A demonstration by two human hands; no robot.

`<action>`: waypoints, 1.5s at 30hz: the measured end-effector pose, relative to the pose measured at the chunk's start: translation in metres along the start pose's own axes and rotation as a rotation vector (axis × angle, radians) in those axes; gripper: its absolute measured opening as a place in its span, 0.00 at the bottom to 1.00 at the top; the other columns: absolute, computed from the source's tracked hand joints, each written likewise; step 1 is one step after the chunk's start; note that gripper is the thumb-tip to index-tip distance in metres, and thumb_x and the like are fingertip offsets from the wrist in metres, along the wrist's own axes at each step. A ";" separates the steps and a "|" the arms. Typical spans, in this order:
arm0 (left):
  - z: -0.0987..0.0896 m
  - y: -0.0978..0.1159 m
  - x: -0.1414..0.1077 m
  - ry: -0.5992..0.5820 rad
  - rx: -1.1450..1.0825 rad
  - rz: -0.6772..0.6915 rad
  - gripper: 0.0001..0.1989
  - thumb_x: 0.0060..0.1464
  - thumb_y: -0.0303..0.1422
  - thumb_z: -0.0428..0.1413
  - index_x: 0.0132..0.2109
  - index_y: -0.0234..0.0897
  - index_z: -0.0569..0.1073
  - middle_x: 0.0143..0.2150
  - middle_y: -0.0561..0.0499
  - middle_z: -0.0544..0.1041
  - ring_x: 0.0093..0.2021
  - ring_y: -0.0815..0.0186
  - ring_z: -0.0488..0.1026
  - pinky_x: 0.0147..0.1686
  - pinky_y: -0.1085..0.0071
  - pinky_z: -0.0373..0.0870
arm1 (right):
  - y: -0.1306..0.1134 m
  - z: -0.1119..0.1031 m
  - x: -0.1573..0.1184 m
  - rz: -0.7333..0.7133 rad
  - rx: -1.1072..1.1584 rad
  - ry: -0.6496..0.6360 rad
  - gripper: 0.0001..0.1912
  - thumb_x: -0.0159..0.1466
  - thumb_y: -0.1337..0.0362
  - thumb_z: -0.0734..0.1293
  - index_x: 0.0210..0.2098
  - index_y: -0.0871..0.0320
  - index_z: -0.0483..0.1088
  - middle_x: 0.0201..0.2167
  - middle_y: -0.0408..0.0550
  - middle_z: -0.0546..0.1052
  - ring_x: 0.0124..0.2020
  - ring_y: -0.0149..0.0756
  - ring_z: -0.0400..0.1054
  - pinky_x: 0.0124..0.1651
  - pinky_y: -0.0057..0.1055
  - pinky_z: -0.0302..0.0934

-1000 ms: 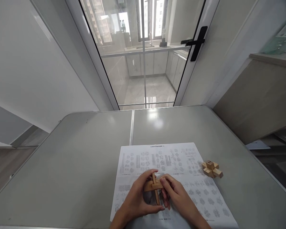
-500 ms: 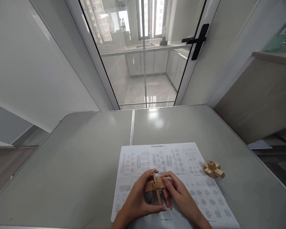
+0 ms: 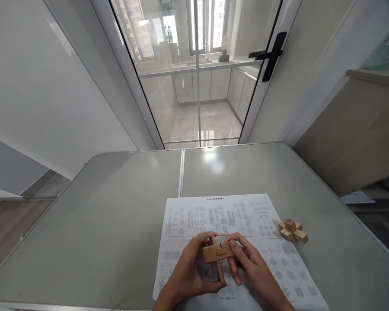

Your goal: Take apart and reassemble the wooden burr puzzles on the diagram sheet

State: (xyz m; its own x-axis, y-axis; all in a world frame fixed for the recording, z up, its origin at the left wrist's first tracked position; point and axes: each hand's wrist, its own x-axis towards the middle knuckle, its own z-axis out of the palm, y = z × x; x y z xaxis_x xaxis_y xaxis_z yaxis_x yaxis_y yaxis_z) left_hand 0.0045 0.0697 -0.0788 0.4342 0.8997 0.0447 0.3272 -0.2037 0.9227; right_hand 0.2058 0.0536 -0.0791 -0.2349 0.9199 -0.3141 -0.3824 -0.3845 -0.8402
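My left hand (image 3: 187,270) is closed on a slim wooden puzzle rod (image 3: 220,273), its ends caught between thumb and fingertips. Across the rod lies a wider notched wooden puzzle block (image 3: 210,255), pinched at its right end by my right hand (image 3: 253,264). The rod shows above and below the block, so the two pieces cross. Whether they interlock I cannot tell. Beneath both hands is a white printed sheet (image 3: 197,216) with rows of small puzzle diagrams.
An assembled wooden burr puzzle (image 3: 291,230) rests by the sheet's right edge. The grey table (image 3: 116,224) has a metal seam strip (image 3: 181,172) down its middle. Beyond its far edge stands a glass door (image 3: 199,108) with a black handle (image 3: 272,56).
The notched block has tilted in my right hand, so its broad face and notch now show more. Both hands keep their grips, and the whole view has shifted slightly.
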 end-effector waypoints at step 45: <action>-0.002 -0.004 -0.003 0.045 0.077 0.055 0.51 0.46 0.30 0.72 0.72 0.50 0.57 0.68 0.42 0.65 0.69 0.46 0.65 0.67 0.50 0.66 | -0.010 -0.050 -0.012 0.132 -1.238 0.303 0.25 0.73 0.44 0.52 0.61 0.48 0.63 0.43 0.49 0.84 0.42 0.52 0.81 0.38 0.37 0.65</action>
State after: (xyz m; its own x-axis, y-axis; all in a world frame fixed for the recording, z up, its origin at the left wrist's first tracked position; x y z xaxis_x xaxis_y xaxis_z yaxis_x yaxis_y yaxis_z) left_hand -0.0001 0.0682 -0.0817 0.4152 0.9027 0.1130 0.3680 -0.2803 0.8866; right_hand 0.2568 0.0501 -0.0885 0.0675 0.9239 -0.3765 0.7492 -0.2962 -0.5924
